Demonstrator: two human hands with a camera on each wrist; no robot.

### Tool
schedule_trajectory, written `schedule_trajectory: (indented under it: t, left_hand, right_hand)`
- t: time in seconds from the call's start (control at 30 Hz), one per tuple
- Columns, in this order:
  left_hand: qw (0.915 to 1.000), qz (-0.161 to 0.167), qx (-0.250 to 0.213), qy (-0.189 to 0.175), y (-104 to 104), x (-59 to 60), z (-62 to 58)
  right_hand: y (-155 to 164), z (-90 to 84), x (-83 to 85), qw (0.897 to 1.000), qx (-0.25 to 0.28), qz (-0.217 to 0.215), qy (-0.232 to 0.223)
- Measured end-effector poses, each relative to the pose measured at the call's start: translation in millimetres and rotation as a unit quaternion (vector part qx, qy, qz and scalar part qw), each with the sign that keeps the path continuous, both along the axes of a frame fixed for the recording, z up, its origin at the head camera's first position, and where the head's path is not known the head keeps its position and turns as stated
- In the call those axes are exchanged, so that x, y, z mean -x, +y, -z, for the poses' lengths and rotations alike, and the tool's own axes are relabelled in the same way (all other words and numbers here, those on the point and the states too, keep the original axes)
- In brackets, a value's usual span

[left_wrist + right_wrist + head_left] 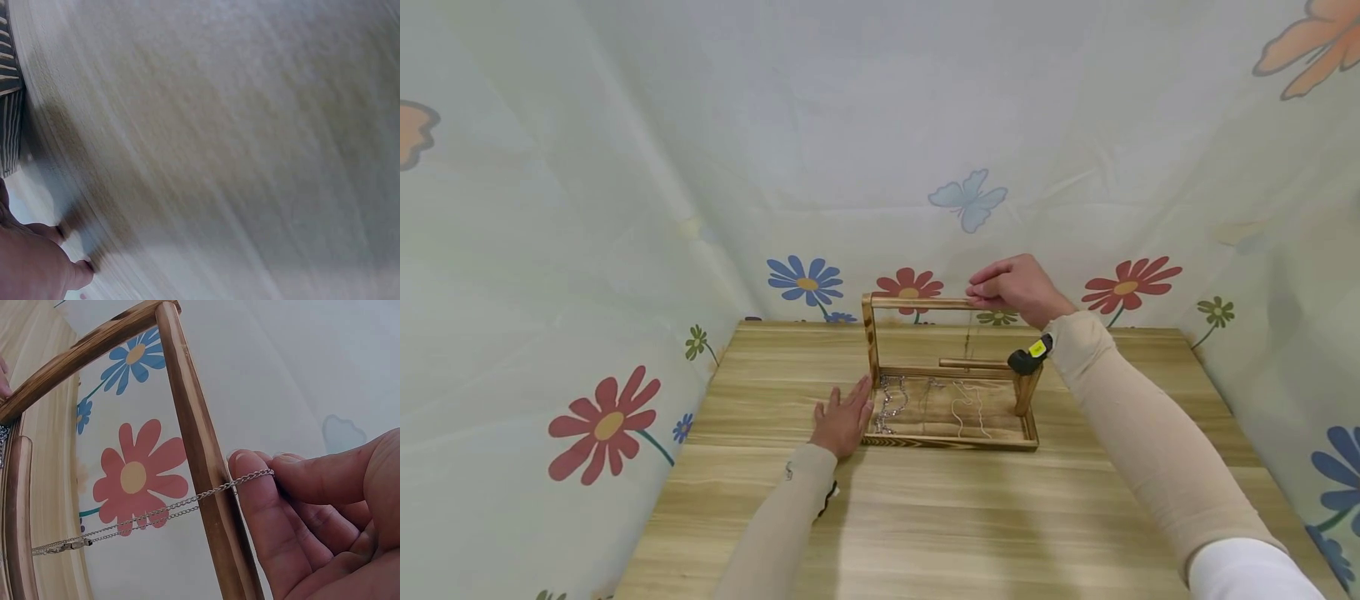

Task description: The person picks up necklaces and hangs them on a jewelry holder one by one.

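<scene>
Stand (872, 342) on table (925, 517), chains (887, 411) in its tray (955, 443); backdrop (850, 167) behind

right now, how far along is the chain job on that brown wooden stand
Looks done: the brown wooden stand is upright on the pale wood-grain table. In hand: the right hand pinches a thin silver metal chain at the top bar; the left hand is beside the tray's left end. Probably left: releasing that chain, and perhaps hanging the other chains lying in the tray.
</scene>
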State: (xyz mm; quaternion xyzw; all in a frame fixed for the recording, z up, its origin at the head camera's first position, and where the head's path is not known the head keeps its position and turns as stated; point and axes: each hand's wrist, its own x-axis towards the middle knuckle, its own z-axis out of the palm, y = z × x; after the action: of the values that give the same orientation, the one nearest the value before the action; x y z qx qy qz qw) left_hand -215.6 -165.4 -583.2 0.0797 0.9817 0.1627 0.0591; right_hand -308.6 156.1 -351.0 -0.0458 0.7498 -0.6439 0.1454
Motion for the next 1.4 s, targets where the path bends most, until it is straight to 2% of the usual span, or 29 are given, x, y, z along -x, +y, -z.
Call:
schedule_trajectory:
  t: [0.3,0.73,1.17,1.4]
  left_hand:
    - [1.0,-0.003,0.006,-0.001,-0.5,0.8,-0.5]
    - [0.9999,-0.001,-0.011,0.006,-0.4,-0.2,-1.0]
    - [1.0,-0.002,-0.004,0.0,0.1,1.5,3.6]
    - [1.0,0.001,-0.004,0.005,-1.1,1.0,4.2]
  right_hand:
    - [-6.7,-1.4,1.6,1.0,-0.002,-0.009,0.001]
    - [-16.3,-3.2,1.3,1.0,0.01,-0.007,-0.006]
    - [-25.9,-3.8,0.6,1.0,0.014,-0.02,-0.017]
    - [-31.4,-3.3,0.4,1.0,0.003,-0.027,-0.006]
